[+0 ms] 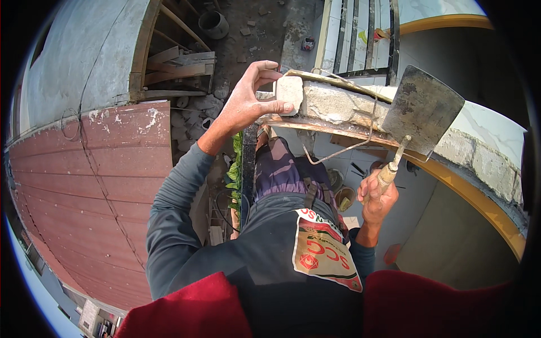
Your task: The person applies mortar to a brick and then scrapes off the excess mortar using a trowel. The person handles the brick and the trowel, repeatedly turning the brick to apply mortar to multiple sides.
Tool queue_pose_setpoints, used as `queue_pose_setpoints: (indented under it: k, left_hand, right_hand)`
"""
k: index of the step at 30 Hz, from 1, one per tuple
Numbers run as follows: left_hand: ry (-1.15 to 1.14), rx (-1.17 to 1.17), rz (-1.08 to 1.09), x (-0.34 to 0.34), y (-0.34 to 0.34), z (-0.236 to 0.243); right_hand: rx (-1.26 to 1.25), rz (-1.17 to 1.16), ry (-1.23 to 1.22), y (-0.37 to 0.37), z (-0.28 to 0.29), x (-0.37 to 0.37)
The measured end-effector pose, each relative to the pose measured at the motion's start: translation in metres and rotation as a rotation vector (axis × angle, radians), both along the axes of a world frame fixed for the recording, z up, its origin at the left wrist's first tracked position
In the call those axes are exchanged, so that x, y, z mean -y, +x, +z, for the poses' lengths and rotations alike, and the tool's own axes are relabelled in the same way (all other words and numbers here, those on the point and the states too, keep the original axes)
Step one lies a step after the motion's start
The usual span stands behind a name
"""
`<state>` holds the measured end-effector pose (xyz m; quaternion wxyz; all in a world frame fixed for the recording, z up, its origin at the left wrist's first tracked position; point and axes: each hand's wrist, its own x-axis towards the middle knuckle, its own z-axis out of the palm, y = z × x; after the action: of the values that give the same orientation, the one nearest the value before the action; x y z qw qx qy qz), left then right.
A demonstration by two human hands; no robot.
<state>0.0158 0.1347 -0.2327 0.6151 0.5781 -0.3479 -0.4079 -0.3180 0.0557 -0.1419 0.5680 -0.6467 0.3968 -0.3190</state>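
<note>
My left hand (242, 107) is closed on a small pale block (289, 94), thumb on the near side and fingers behind it. The block sits at the left end of a narrow wall top with rough, pale masonry (338, 104), framed by thin wooden boards along both sides. In my right hand (377, 197) is the wooden handle of a trowel (425, 110). Its broad, grey, mortar-stained blade is raised at the right part of the wall top and hides some of it. A bent metal rod (369, 132) loops across the wall near the blade.
Reddish roofing sheets (90, 174) spread at the left. Planks (180, 70) and a grey bucket (213, 24) lie below at the far left. A dark metal grille (366, 39) stands beyond the wall. A yellow-edged arch (479, 203) curves at the right, over a lower tiled floor holding buckets.
</note>
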Motion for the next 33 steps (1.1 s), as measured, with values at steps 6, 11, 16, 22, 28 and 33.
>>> queue_pose_setpoints:
  k: [6, 11, 16, 22, 28, 33]
  left_hand:
    - [0.053, -0.257, -0.045, 0.004, 0.002, -0.018]
    - [0.065, -0.169, -0.098, 0.007, 0.007, -0.010]
    - [0.048, -0.103, -0.110, 0.004, 0.005, -0.015]
    - [0.065, -0.072, -0.081, 0.003, -0.012, 0.004]
    - [0.106, 0.254, -0.096, 0.005, -0.019, 0.013]
    - [0.103, 0.120, -0.105, 0.003, -0.023, 0.019]
  right_hand:
    - [-0.032, 0.004, -0.003, -0.002, 0.003, 0.000]
    - [-0.007, -0.008, -0.008, 0.000, 0.002, 0.002]
    - [-0.001, 0.009, 0.007, 0.000, 0.003, 0.001]
    - [-0.028, 0.015, -0.005, -0.006, 0.002, 0.001]
    - [-0.025, 0.004, 0.020, -0.008, -0.001, 0.002]
    - [-0.018, -0.016, 0.060, -0.013, 0.001, 0.002]
